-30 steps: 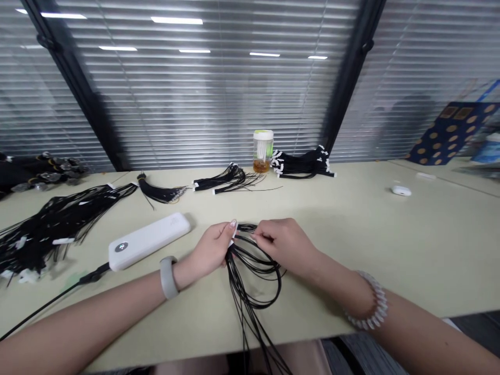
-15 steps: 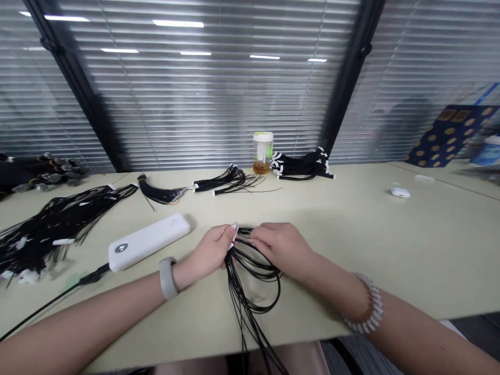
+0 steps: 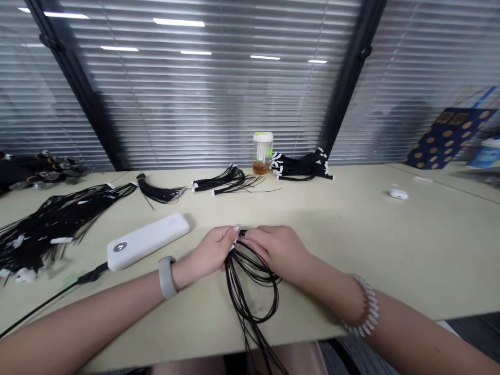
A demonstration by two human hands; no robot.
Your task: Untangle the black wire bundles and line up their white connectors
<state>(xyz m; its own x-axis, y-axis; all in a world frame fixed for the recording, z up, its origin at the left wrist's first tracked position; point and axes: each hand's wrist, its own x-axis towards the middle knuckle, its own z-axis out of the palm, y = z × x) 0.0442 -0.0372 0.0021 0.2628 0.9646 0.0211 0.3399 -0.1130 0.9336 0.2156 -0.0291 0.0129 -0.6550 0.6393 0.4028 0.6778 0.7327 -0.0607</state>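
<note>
We see the left hand point(image 3: 209, 251) and the right hand point(image 3: 278, 251) close together near the front of the desk point(image 3: 344, 234), both curled narrow around the gathered top of a bundle of thin black cords point(image 3: 239, 298). Left thumb and fingers pinch from the left, right fingers come over from the right, and they nearly touch. A small white tag point(image 3: 233, 246) shows at the pinch, but most of the ends are hidden by the fingers. Below the hands the cords drop in loose loops onto the desk and run off its near edge.

We judge the cords light, soft and limp, and slippery enough to slide apart and snag on each other. The gathered end looks like the best place to hold; the loops will just flop and tangle. The white tags look small and easy to bend.

A white power bank point(image 3: 148, 240) lies left of the hands, with a black cable point(image 3: 94, 273) running from it. Farther left is a large pile of black cords point(image 3: 58, 224). Along the far edge are a black tassel-like bunch point(image 3: 158, 194), a small bunch point(image 3: 228, 179), a white-tagged bundle point(image 3: 300, 165) and a jar of amber liquid point(image 3: 262, 152).
</note>
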